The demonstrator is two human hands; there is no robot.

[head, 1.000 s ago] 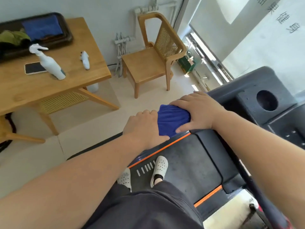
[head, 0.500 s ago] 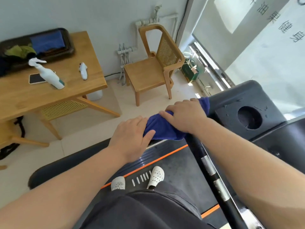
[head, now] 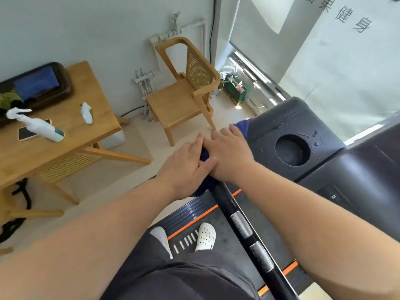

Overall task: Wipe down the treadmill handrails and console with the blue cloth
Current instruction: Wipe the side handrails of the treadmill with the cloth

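The blue cloth (head: 204, 155) is wrapped over the top end of the black left handrail (head: 238, 222), where it meets the dark console (head: 279, 124). My left hand (head: 184, 169) grips the cloth and rail from the left, its thumb lying across. My right hand (head: 230, 155) curls over the cloth just above, touching the left hand. Most of the cloth is hidden under both hands; a corner shows by the console edge. Water droplets lie on the console around its round cup holder (head: 292, 150).
To the left stands a wooden table (head: 71, 146) with a white spray bottle (head: 36, 126), a phone (head: 25, 133) and a dark tray (head: 36, 86). A wooden chair (head: 184, 96) stands beyond the rail. My white shoes (head: 205, 236) stand on the treadmill belt.
Both hands slid the cloth up the handrail toward the console. My left hand closed the gap and now touches the right hand. More of the bare rail shows below.
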